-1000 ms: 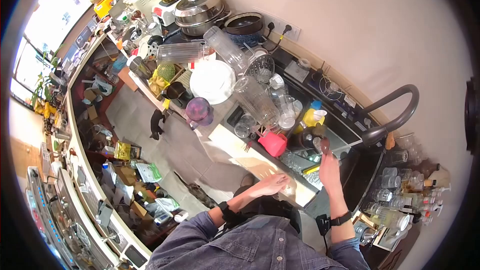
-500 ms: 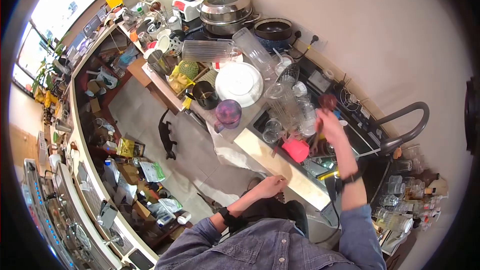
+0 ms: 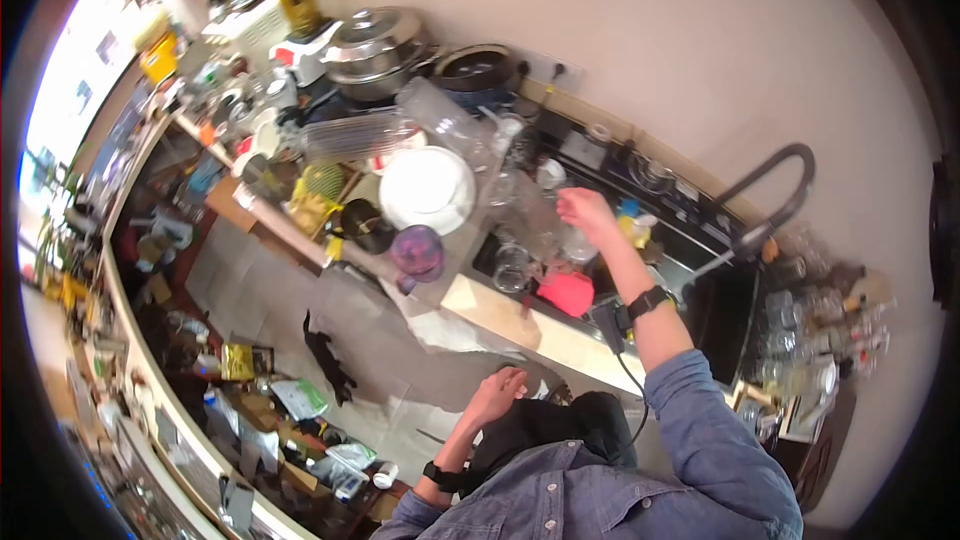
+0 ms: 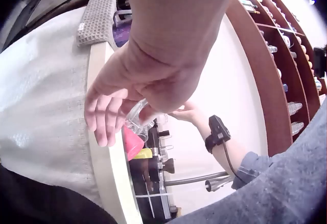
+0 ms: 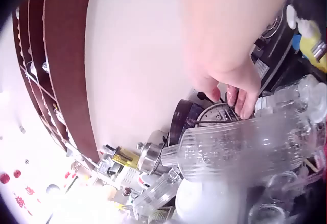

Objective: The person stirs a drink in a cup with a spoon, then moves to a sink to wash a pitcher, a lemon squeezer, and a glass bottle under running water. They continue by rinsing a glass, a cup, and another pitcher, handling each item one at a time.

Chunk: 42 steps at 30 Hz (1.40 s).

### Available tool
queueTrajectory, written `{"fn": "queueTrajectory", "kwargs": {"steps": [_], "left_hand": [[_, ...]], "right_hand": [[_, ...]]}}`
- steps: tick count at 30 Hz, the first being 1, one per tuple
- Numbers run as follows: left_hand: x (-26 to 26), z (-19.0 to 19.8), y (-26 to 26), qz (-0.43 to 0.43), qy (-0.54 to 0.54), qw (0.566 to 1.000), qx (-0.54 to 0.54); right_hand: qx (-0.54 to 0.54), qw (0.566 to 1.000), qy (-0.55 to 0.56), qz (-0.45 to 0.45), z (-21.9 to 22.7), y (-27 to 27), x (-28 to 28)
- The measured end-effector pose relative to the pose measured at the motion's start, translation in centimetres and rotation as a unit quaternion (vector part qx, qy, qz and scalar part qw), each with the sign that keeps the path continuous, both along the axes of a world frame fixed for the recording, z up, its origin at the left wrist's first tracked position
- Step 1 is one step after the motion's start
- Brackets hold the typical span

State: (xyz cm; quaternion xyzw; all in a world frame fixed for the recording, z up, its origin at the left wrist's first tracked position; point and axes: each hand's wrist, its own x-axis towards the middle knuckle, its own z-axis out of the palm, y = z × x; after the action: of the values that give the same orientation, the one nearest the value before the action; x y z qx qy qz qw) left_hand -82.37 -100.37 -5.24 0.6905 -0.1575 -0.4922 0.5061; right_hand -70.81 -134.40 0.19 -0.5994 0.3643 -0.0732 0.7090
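Above the crowded drying area by the sink, my right hand [image 3: 585,212] reaches out among clear containers. In the right wrist view that hand [image 5: 232,81] hangs fingers-down at a perforated metal strainer [image 5: 210,113], its thumb apart from the fingers. A thin dark handle lies across the strainer; contact with it is unclear. A large clear ribbed pitcher [image 5: 230,150] lies just in front. My left hand [image 3: 495,395] hovers low before the counter, empty, fingers loosely bent; in the left wrist view it [image 4: 130,88] hangs near the counter edge and a pink container [image 4: 133,143].
A white plate [image 3: 427,188] and a purple container [image 3: 417,252] stand left of the sink. The black faucet [image 3: 790,205] arches at the right. Pots [image 3: 372,55] stand at the back. A black cat [image 3: 328,355] is on the floor.
My right hand has moved left and back from the sink; the dark red-brown round-ended item it held no longer shows in it. The left hand stays low. The cat has changed its position.
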Motion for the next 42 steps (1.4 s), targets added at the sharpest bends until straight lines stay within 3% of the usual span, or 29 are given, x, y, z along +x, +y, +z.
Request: {"fn": "queueTrajectory", "kwargs": {"steps": [2, 4, 5, 6, 7, 9, 11, 13, 15, 17, 19, 21, 23, 25, 27, 30, 33, 36, 40, 42], "left_hand": [[0.3, 0.3, -0.5, -0.023, -0.028, 0.999, 0.002], [0.6, 2.1, -1.9, -0.068, -0.038, 0.997, 0.004], [0.5, 2.3, -2.5, -0.081, -0.024, 0.996, -0.013], [0.4, 2.2, -3.0, -0.093, -0.01, 0.995, -0.028], [0.4, 2.2, -4.0, -0.101, 0.004, 0.994, -0.041], [0.1, 3.5, -6.0, -0.163, 0.013, 0.986, -0.038], [-0.5, 4.7, -8.1, -0.205, 0.039, 0.977, -0.046], [-1.7, 5.9, -10.6, -0.237, 0.087, 0.965, -0.066], [-2.9, 6.1, -13.4, -0.242, 0.143, 0.958, -0.064], [-4.1, 5.8, -16.7, -0.23, 0.179, 0.954, -0.073], [-5.3, 5.3, -20.1, -0.19, 0.195, 0.958, -0.093], [-6.4, 5.2, -23.6, -0.127, 0.235, 0.957, -0.11], [-7.0, 3.8, -27.3, -0.077, 0.264, 0.952, -0.134], [-7.5, 2.6, -31.2, -0.019, 0.267, 0.952, -0.15], [-7.7, 0.2, -35.0, 0.054, 0.29, 0.944, -0.148], [-8.1, -0.6, -38.8, 0.099, 0.228, 0.956, -0.153], [-8.0, -0.9, -40.0, 0.095, 0.189, 0.966, -0.15], [-7.8, 0.2, -40.6, 0.099, 0.172, 0.969, -0.15], [-7.1, 0.5, -40.1, 0.031, 0.136, 0.977, -0.159], [-7.4, 1.5, -39.5, 0.02, 0.072, 0.992, -0.105]], "right_hand": [[-0.103, 0.994, 0.008, 0.024, 1.1, 1.8, -4.0], [-0.265, 0.962, 0.033, 0.052, 0.4, 3.0, -9.7], [-0.286, 0.954, 0.052, 0.079, -0.1, 3.3, -13.0], [-0.331, 0.938, 0.065, 0.081, 3.0, 4.8, -16.5], [-0.311, 0.946, 0.042, 0.078, 1.9, 4.7, -19.9], [-0.332, 0.942, 0.055, -0.001, 0.3, 4.0, -27.0], [-0.304, 0.931, 0.163, -0.122, 1.1, 3.4, -33.6], [-0.286, 0.907, 0.19, -0.243, -0.5, 2.0, -40.4], [-0.353, 0.853, 0.202, -0.327, -1.1, 1.5, -46.4], [-0.359, 0.814, 0.262, -0.374, 1.9, 1.6, -50.3], [-0.381, 0.785, 0.255, -0.417, 3.5, 1.0, -53.1], [-0.373, 0.773, 0.252, -0.447, 5.3, 0.6, -54.1], [-0.37, 0.79, 0.212, -0.44, 5.2, -0.4, -54.1], [-0.406, 0.806, 0.158, -0.401, 3.9, -1.5, -52.2], [-0.386, 0.861, 0.093, -0.316, 3.5, -2.6, -49.3], [-0.429, 0.871, 0.107, -0.213, 3.3, -4.2, -46.1], [-0.326, 0.931, 0.114, -0.117, 0.5, -5.6, -45.2], [-0.294, 0.94, 0.175, -0.006, -1.8, -7.1, -44.4], [-0.292, 0.942, 0.162, 0.036, -5.1, -8.5, -41.4], [-0.255, 0.949, 0.176, 0.059, -6.9, -8.9, -38.5]]}}
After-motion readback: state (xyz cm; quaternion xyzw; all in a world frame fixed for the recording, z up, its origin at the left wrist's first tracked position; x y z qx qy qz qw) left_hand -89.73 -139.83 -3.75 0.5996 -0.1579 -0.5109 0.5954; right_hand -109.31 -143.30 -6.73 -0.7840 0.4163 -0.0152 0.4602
